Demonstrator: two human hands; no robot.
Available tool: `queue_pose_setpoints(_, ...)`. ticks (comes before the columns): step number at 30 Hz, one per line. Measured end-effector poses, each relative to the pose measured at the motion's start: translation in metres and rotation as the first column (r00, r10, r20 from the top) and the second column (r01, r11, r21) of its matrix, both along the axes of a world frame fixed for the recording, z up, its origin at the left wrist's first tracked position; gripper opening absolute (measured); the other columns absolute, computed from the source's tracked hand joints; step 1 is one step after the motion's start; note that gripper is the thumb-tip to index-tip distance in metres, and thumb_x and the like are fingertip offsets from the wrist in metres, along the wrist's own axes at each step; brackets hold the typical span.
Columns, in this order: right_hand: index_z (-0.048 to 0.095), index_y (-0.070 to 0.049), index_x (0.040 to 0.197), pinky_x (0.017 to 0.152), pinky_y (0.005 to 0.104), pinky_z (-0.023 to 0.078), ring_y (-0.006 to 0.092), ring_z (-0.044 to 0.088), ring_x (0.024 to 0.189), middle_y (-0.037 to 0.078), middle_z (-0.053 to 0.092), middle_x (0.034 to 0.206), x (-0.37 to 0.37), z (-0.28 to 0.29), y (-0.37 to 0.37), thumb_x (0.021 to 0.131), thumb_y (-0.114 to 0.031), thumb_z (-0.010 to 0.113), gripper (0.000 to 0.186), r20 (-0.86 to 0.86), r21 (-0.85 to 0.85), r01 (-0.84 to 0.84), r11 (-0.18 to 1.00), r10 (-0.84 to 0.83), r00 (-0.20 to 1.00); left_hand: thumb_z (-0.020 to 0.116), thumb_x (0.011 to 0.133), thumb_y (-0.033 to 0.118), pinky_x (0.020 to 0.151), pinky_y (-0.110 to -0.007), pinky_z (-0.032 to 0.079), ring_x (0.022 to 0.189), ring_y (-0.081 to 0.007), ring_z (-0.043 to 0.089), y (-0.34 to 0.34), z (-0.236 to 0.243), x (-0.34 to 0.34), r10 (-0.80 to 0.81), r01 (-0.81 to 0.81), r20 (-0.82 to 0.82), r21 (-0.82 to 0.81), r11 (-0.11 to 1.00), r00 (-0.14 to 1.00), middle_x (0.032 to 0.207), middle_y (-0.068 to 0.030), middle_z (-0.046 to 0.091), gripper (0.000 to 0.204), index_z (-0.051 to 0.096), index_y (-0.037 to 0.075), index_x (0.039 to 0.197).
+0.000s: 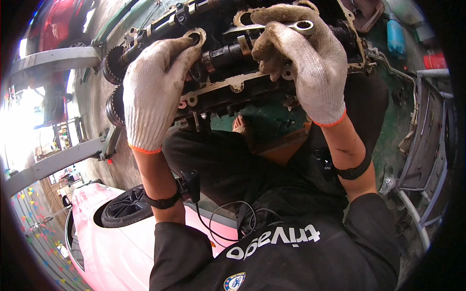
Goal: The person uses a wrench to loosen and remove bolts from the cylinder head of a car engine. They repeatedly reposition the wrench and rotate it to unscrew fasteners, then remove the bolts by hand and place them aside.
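Observation:
An engine's cylinder head, dark with oil, lies across the top of the view, with a camshaft running along it. My right hand, in a white knitted glove with grimy fingers, is closed round a ring spanner. The spanner's ring end shows above the knuckles, and its shank points left over the engine. My left hand, gloved the same way, has thumb and forefinger closed at a pale round rim on the engine. What lies between those fingertips is hidden.
Toothed cam gears stand at the engine's left end. Grey metal beams reach in from the left. A pink car body part with a black wheel is at lower left. A blue bottle and metal frame are at right.

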State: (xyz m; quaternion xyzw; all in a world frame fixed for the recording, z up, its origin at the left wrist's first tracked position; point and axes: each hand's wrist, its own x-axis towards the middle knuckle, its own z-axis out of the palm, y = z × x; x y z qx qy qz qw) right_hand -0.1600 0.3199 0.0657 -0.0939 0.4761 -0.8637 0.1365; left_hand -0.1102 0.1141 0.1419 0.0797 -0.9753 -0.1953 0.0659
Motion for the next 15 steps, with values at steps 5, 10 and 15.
queue_pose_setpoints(5,0.067,-0.001,0.120,0.062,0.0255,0.064,0.0157,0.077,0.079,0.013,0.076,0.096,-0.009,-0.017,-0.015,0.105,-0.012,0.059,0.021,-0.398,0.011,0.163,0.987,-0.146,0.906,0.069,0.096,0.027,0.081,-0.035,0.055,0.086,-0.0292,0.073,0.003,0.001,0.000,0.194,-0.186,0.128,-0.072,0.980,0.973,0.096,-0.0180,0.075,0.031,0.076,-0.001,0.109)
queue_pose_setpoints(10,0.070,-0.002,0.118,0.063,0.0227,0.062,0.0132,0.076,0.080,0.009,0.076,0.094,-0.007,-0.024,-0.012,0.103,-0.010,0.063,0.018,-0.309,-0.008,0.125,0.992,-0.122,0.943,0.071,0.095,0.028,0.087,-0.036,0.054,0.096,-0.0303,0.072,-0.001,-0.008,0.000,-0.004,0.009,-0.108,0.049,0.999,0.994,0.106,-0.0180,0.075,0.031,0.077,0.000,0.108)
queue_pose_setpoints(15,0.070,-0.001,0.118,0.063,0.0217,0.061,0.0127,0.076,0.080,0.009,0.076,0.093,-0.001,-0.012,-0.002,0.103,-0.009,0.063,0.019,-0.284,0.010,0.104,0.994,-0.097,0.954,0.074,0.093,0.032,0.087,-0.037,0.054,0.097,-0.0296,0.071,-0.004,-0.010,0.000,-0.017,0.005,-0.096,-0.124,0.992,0.995,0.105,-0.0180,0.074,0.036,0.077,-0.002,0.106)
